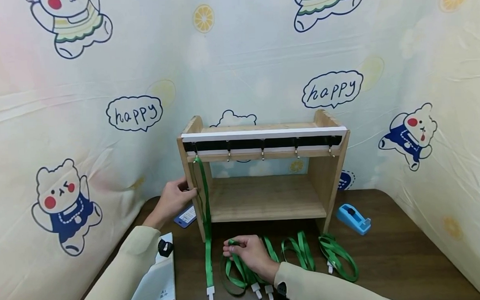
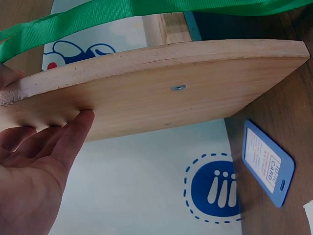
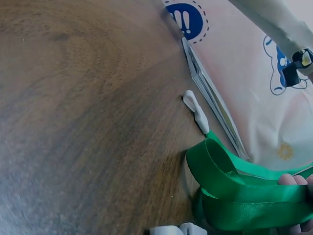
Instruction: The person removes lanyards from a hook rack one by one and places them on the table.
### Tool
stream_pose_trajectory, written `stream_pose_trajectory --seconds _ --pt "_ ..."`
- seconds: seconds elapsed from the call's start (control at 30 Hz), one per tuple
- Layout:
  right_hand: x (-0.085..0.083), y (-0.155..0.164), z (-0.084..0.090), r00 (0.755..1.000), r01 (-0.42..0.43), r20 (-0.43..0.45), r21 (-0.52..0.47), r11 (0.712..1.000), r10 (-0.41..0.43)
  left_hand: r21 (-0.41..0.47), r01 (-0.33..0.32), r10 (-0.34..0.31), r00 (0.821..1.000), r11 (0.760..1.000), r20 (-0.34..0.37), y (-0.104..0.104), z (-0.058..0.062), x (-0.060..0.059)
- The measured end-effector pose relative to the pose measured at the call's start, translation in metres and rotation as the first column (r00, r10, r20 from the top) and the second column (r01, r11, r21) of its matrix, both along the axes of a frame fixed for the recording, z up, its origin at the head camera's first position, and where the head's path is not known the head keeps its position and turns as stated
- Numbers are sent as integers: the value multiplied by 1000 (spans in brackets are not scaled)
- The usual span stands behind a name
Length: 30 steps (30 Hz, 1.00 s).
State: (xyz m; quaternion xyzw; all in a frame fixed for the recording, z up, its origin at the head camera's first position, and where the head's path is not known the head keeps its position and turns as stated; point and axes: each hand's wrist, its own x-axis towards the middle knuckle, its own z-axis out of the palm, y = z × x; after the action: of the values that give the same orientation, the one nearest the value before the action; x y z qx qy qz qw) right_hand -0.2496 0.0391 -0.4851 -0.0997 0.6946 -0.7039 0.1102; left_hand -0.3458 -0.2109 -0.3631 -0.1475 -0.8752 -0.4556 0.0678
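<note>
My left hand (image 1: 173, 201) grips the left side panel (image 2: 146, 88) of a small wooden shelf (image 1: 265, 197), its fingers against the outer face and thumb at the edge. From the leftmost hook under the top rail hangs a green lanyard (image 1: 207, 222), its white clip (image 1: 210, 294) lowest. Low in front of the shelf, my right hand (image 1: 251, 255) pinches another green lanyard (image 3: 254, 210), which loops below the fingers. White clips (image 1: 256, 290) lie by it. In the right wrist view only a few fingertips (image 3: 293, 180) show at the edge.
More folded green lanyards (image 1: 301, 251) and a coiled one (image 1: 341, 259) lie to the right. A blue tape dispenser (image 1: 353, 219) sits beside the shelf. At left are a blue card holder (image 2: 269, 164) and a white book (image 1: 157, 281). Several bare hooks (image 1: 262, 154) line the rail.
</note>
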Motion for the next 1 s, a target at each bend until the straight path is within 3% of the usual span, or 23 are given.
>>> stream_pose_trajectory --seconds 0.6,1.0 --pt "-2 4 -3 999 36 -17 27 999 -36 -10 -5 5 1000 1000 -3 -1 1 1" --pt "-5 6 -3 995 59 -89 74 996 -53 -9 -9 9 1000 1000 -9 0 1 1"
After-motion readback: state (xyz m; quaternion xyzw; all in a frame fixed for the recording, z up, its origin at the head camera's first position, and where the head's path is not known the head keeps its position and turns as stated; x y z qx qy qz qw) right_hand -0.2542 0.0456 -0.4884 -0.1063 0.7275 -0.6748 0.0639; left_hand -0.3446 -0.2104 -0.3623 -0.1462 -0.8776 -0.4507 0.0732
